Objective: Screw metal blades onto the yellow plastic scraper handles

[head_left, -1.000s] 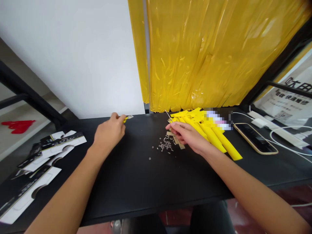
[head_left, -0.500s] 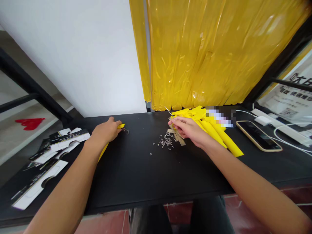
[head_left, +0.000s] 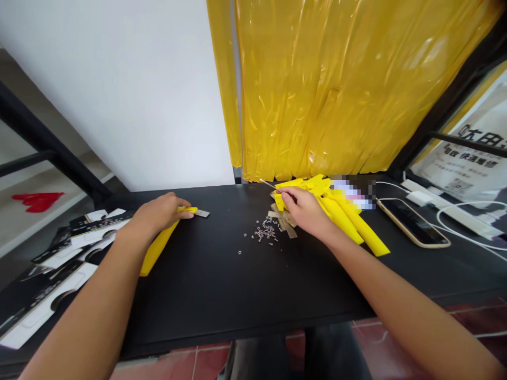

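Observation:
My left hand (head_left: 161, 212) is closed around a long yellow handle (head_left: 158, 248) at the left of the black table, its lower end resting near the tabletop. A flat grey metal blade (head_left: 202, 213) sticks out past my fingertips. My right hand (head_left: 303, 208) is closed on a thin screwdriver (head_left: 270, 184), whose shaft points to the upper left; its grip is hidden in the hand. Below that hand lie flat metal blades (head_left: 288, 226) and a scatter of small screws and nuts (head_left: 266, 231). A pile of yellow handles (head_left: 344, 216) lies behind and right of it.
Cut black-and-white cardboard pieces (head_left: 71, 295) lie on the left of the table (head_left: 222, 285). At right are a phone (head_left: 412, 222), a white power strip (head_left: 471, 216) and cables. A white panel and yellow plastic sheeting (head_left: 317, 95) stand behind the table.
The left hand has shifted slightly left and turned the yellow handle, so its blade now lies flatter into view. The screwdriver shaft tilts lower. The whole view has drifted a little.

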`<state>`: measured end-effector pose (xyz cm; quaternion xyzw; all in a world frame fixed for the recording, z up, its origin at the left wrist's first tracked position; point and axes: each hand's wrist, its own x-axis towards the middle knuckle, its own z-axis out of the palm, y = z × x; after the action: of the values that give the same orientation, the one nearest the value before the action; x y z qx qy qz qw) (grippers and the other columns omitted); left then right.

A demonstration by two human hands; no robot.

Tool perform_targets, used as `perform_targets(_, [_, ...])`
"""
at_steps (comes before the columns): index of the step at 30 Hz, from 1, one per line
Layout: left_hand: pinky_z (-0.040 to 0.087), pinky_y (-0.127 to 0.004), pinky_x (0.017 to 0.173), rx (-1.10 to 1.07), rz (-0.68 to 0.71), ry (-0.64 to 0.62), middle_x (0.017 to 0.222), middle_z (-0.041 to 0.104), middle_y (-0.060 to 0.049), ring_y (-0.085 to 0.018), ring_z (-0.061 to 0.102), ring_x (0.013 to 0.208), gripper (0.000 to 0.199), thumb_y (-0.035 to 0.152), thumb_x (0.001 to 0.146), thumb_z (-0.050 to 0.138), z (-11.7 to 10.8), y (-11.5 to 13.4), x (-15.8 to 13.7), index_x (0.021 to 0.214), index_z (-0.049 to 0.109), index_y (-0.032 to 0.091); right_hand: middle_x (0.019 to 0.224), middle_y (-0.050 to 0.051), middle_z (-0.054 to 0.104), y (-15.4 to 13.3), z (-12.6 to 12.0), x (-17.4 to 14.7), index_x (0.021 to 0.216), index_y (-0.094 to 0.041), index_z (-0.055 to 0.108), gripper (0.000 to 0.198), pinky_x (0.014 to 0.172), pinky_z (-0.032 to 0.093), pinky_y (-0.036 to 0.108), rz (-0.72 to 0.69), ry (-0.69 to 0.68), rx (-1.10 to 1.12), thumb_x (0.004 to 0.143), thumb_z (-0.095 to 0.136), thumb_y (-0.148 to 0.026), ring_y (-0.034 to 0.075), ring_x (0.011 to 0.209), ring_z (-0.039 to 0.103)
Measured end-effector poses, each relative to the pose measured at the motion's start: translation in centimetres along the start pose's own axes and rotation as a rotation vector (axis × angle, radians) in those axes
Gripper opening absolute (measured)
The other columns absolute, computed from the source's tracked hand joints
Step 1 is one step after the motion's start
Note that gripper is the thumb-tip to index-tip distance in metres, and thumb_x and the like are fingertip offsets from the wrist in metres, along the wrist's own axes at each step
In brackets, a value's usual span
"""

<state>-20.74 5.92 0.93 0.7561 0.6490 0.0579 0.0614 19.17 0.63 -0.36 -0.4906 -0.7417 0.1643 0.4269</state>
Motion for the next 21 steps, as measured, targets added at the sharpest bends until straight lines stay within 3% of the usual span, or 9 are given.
perform_targets(5, [0.045, -0.038, 0.079, 0.087, -0.002, -0.040, 0.104, 0.075, -0.011, -0.037, 0.067, 0.098, 0.041, 0.054, 0.073, 0.070, -0.6, -0.7, 0.1, 0.106, 0.080, 0.031, 0.108, 0.009, 0.073, 0.3, 0.0, -0.5, 0.106, -0.019, 0.072, 0.023, 0.093, 0.046, 0.040, -0.172, -0.039, -0.205, 0.097, 0.051, -0.022, 0.026, 0.103, 0.062])
perform_targets(10, [0.045, -0.037, 0.076, 0.146, -0.055, -0.074, 0.107, 0.076, -0.010, -0.038, 0.066, 0.102, 0.043, 0.052, 0.073, 0.069, -1.0, -0.2, -0.2, 0.111, 0.079, 0.032, 0.100, 0.005, 0.074, -0.3, 1.3, -0.6, 0.106, -0.021, 0.072, 0.020, 0.090, 0.044, 0.037, -0.268, -0.078, -0.224, 0.098, 0.054, -0.021, 0.023, 0.098, 0.057])
perform_targets(21, [0.044, -0.033, 0.075, 0.147, -0.004, -0.147, 0.108, 0.077, -0.006, -0.032, 0.067, 0.099, 0.033, 0.048, 0.080, 0.062, -1.0, 0.4, -0.5, 0.106, 0.079, 0.036, 0.101, 0.009, 0.068, -5.0, 8.7, 2.8, 0.101, -0.018, 0.073, 0.024, 0.078, 0.039, 0.033, -0.563, -0.486, -0.494, 0.100, 0.049, -0.020, 0.021, 0.093, 0.056])
